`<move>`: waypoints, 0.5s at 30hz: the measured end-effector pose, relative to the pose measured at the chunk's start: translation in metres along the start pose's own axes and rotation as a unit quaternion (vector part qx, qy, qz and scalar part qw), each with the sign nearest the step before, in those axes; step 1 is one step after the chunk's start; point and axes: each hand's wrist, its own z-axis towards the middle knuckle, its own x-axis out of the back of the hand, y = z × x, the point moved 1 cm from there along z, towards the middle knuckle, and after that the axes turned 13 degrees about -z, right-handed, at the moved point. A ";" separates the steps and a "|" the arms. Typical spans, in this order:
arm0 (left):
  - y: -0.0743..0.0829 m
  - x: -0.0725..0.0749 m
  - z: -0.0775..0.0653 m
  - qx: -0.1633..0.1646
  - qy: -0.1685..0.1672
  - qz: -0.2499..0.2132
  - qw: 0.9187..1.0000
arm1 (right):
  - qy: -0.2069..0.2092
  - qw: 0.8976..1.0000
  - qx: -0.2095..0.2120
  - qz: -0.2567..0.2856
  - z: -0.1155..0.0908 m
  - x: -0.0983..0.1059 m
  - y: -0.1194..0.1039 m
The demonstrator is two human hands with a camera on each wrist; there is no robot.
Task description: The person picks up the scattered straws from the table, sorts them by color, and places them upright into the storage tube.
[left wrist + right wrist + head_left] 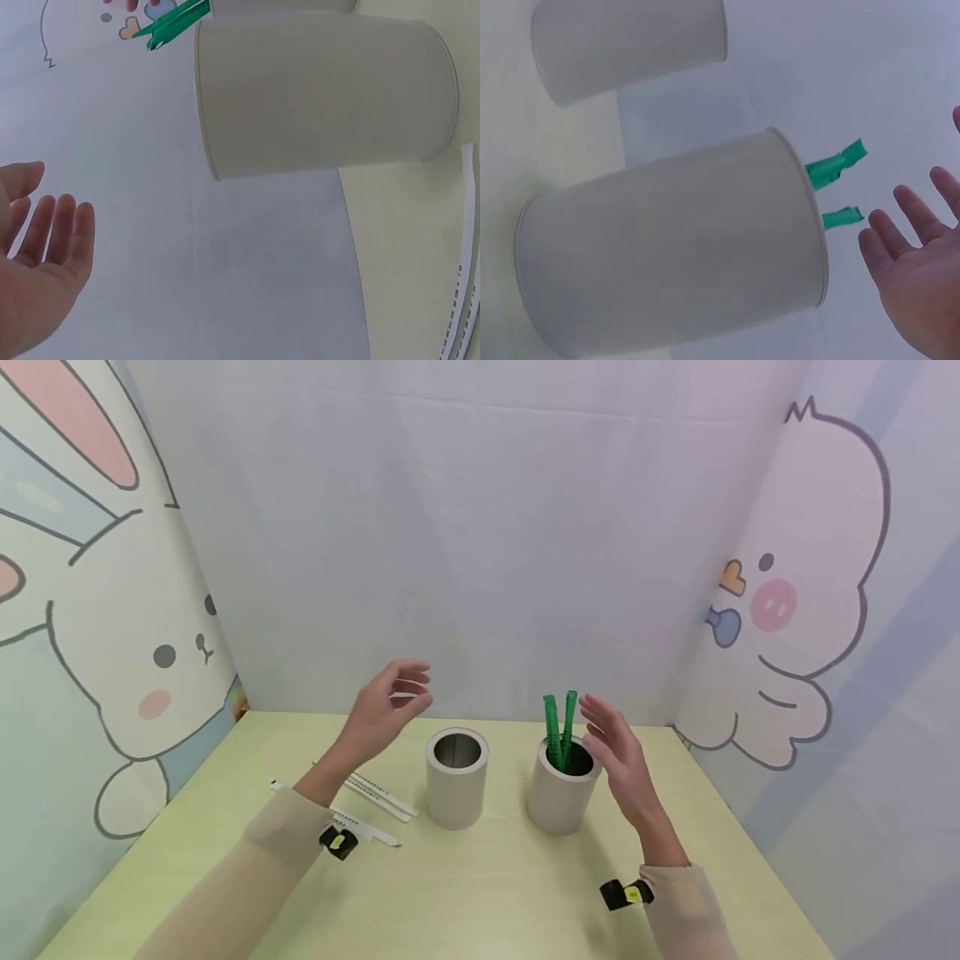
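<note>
Two off-white cylindrical holders stand upright on the table. Two narrow green strips (553, 727) with dark marks lean in the right holder (561, 802), their upper ends sticking out above its rim. My right hand (618, 756) hovers beside that rim, fingers loosely extended and holding nothing; the right wrist view shows the fingers (922, 217) just past the green tips. Up and to the left of the left holder (456, 793), whose visible inside is bare, my left hand (386, 706) is raised with relaxed fingers and no object. Slim white strips (378, 797) printed with black characters lie under the left forearm.
The pale yellow table (465, 902) ends at a plain whitish backdrop (480, 552). Cartoon-printed side panels flank it, a rabbit (112, 635) at left and a chick (802, 610) at right. The two holders stand a small gap apart.
</note>
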 end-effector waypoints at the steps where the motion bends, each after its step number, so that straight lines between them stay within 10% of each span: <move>1: -0.001 0.006 -0.002 0.001 0.000 0.004 1.000 | -0.003 1.000 0.006 0.005 0.002 -0.004 -0.006; 15: -0.007 0.073 -0.040 0.018 0.010 0.046 0.999 | -0.064 0.994 0.021 0.087 0.016 -0.082 -0.027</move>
